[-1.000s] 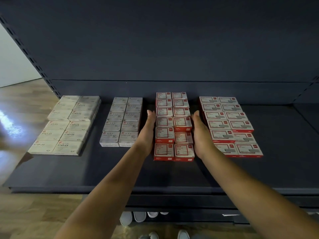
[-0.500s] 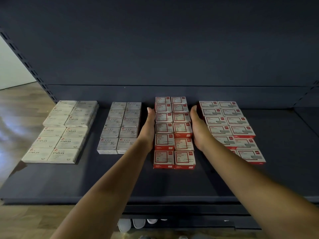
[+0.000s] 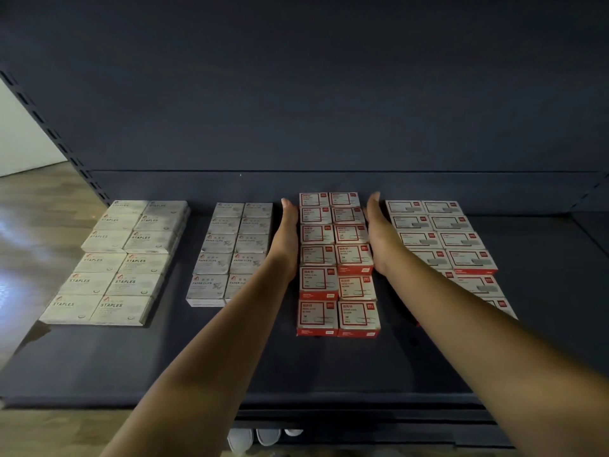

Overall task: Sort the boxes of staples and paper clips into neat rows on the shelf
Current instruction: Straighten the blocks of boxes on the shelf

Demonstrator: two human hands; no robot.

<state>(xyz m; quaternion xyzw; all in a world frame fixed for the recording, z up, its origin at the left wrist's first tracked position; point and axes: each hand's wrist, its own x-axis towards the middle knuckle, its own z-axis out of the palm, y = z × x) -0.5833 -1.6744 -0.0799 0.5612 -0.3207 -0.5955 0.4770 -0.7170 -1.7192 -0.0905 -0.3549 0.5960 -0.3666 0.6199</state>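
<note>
Four blocks of small boxes lie on the dark shelf (image 3: 99, 364). From left: white staples boxes (image 3: 113, 262), grey paper clip boxes (image 3: 230, 249), red-and-white paper clip boxes (image 3: 336, 262), and red-and-white boxes (image 3: 441, 235) at the right. My left hand (image 3: 288, 235) lies flat with straight fingers against the left side of the red-and-white paper clip block. Against that block's right side presses my right hand (image 3: 379, 232), fingers straight too. Both hands sit along the block's rear half. My arms hide parts of the grey block and the right block.
The shelf's dark back panel (image 3: 296, 94) rises right behind the blocks. A slotted upright (image 3: 49, 127) runs along the left. Wooden floor (image 3: 29, 209) shows at the left, and white shoes (image 3: 257, 437) show below the shelf's front edge.
Both hands have slid along the sides of the red-and-white paper clip block from its front half toward the back panel. The boxes between them sit straighter.
</note>
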